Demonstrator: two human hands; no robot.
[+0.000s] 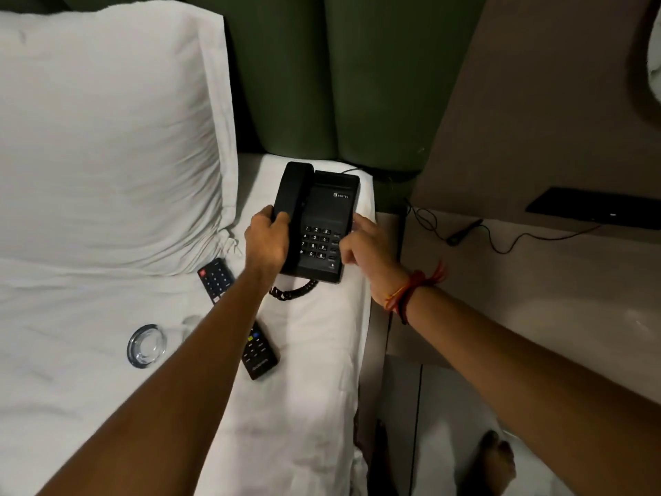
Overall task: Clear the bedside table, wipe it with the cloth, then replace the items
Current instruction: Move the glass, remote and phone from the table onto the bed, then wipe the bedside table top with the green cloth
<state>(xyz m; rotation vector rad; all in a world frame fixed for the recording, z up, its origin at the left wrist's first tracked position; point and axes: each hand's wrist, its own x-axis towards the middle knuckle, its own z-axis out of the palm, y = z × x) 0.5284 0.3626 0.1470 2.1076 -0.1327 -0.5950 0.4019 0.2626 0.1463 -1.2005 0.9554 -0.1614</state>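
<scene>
A black desk telephone with its handset on the cradle sits on the white bed sheet near the headboard. My left hand grips the phone's left side at the handset. My right hand holds its right edge beside the keypad. The phone's coiled cord trails below it. Two black remotes lie on the sheet: one by the pillow, another lower down, both partly hidden by my left forearm. A glass ashtray rests further left. The beige bedside table is to the right.
A large white pillow fills the upper left, against a green padded headboard. A thin black cable and plug lie on the bedside table below a dark wall panel. My bare foot stands on the floor.
</scene>
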